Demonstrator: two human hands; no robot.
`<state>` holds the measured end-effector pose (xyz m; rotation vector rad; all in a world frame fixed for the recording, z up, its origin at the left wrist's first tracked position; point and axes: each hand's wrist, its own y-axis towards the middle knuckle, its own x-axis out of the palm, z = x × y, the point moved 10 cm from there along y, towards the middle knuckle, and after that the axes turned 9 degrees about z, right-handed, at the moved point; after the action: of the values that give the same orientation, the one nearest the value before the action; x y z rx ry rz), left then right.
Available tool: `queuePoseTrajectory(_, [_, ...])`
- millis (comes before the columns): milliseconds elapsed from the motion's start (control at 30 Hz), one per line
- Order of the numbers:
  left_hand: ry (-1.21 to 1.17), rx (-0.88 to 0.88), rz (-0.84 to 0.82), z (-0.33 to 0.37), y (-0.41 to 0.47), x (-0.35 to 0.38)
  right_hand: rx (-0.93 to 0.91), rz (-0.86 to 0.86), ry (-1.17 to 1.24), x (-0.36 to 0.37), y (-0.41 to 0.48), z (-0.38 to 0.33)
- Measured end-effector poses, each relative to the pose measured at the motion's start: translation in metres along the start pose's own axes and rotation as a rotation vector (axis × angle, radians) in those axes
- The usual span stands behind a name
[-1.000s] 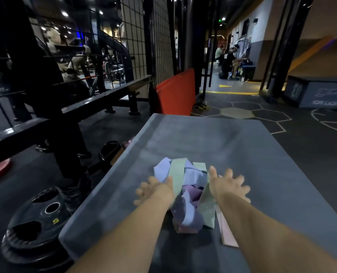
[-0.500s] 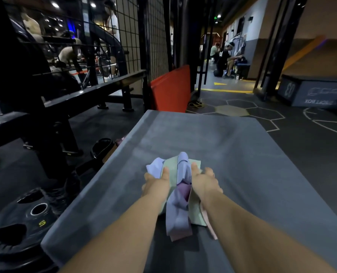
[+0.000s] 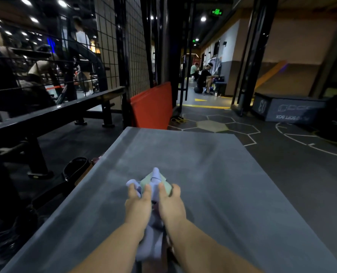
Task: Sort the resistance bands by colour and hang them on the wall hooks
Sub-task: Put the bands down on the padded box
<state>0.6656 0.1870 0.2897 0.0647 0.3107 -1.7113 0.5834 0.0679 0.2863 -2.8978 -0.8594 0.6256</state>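
A bunch of resistance bands, lavender, pale green and pink, is gathered between my two hands above a grey mat. My left hand grips the bunch from the left, fingers curled over a lavender band. On the other side my right hand grips it, fingers curled over a green band. The bands' loose ends hang down between my forearms. No wall hooks are in view.
A black metal rail and a wire mesh panel run along the left. An orange pad stands at the mat's far end. A dark soft box sits at the right. People sit far down the corridor.
My hands went from open on either side of the spread pile to closed around it, squeezing the bands into one bunch and raising it off the mat. The view has tilted up.
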Motion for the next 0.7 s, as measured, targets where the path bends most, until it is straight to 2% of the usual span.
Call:
queuePoseTrajectory(100, [-0.041,0.055,-0.028,0.019,0.004,0.002,-0.008,-0.018,0.062,0.001,0.005,-0.012])
queuePoseTrajectory(267, [-0.04,0.128,-0.029,0.052,0.013,0.001,-0.126,-0.016,0.071,-0.002,0.018,-0.048])
queuePoseTrajectory(433, [0.036,0.119,-0.036,0.051,0.03,-0.002,-0.188,-0.049,0.086,0.003,0.032,-0.06])
queuePoseTrajectory(500, [0.173,0.117,-0.034,0.037,0.037,-0.003,-0.193,-0.092,-0.005,0.011,0.037,-0.05])
queuePoseTrajectory(600, [0.679,0.08,0.0,0.001,0.042,-0.011,-0.273,-0.119,-0.288,0.02,0.038,-0.029])
queuePoseTrajectory(700, [0.848,0.074,0.037,-0.013,0.038,-0.018,-0.362,-0.091,-0.458,0.023,0.034,-0.019])
